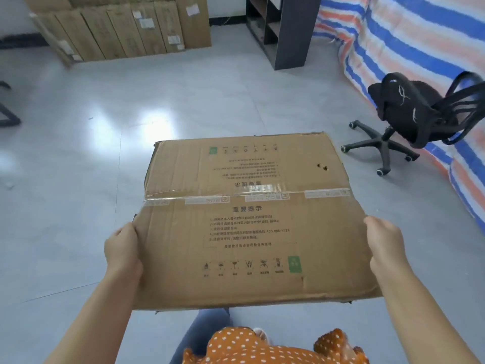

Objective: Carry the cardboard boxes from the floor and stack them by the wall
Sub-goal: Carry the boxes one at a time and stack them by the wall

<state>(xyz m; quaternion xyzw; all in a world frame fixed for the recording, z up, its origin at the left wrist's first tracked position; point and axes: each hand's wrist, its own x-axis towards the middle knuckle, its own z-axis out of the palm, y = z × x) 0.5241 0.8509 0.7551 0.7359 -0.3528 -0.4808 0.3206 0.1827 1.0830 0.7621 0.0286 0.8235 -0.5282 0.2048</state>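
A large flat cardboard box (246, 219), taped across its middle and printed with text and handling symbols, is held up above the grey floor in front of me. My left hand (122, 252) grips its left edge, fingers wrapped under and out of sight. My right hand (385, 245) grips its right edge the same way. At the far left by the wall stands a row of several tall cardboard boxes (118, 32), leaning side by side, with more stacked on top.
A black office chair (404, 114) stands to the right, in front of a blue, orange and white striped tarp (409, 35). A dark shelf unit (286, 30) stands at the back. A black frame leg (8, 116) shows at the left edge. Bare grey floor (162, 95) lies ahead.
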